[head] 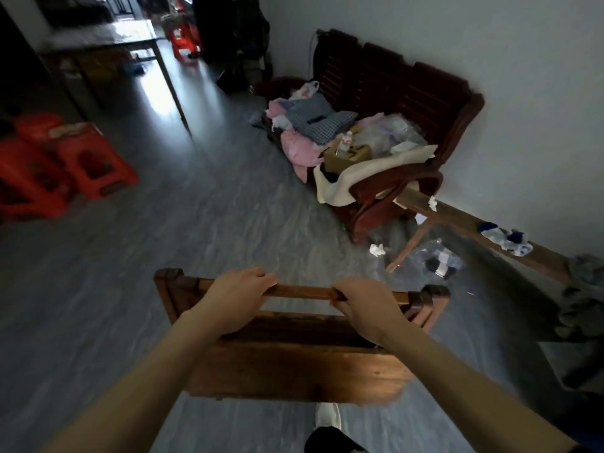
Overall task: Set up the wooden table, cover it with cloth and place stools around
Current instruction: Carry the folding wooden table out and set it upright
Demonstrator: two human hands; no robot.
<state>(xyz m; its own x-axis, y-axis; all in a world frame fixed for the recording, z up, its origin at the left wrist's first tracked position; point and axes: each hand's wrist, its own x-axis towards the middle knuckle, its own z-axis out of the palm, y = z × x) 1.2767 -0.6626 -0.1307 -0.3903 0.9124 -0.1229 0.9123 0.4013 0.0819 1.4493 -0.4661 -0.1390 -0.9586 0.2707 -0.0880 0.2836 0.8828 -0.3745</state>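
I carry a small wooden table (294, 371) in front of me above the grey floor, its top tilted toward me. Both hands grip one wooden crossbar on its far side. My left hand (235, 295) is closed over the bar's left part, and my right hand (366, 305) over its right part. Red plastic stools (65, 168) stand on the floor at the left, and more red stools (184, 40) sit far back. No cloth for the table can be told apart.
A dark wooden bench (408, 103) piled with clothes, bags and a cardboard box stands against the white wall at right. A long wooden bench (483, 230) with socks runs along the wall. A large dark table (130, 44) stands at the back left. Open grey floor lies ahead.
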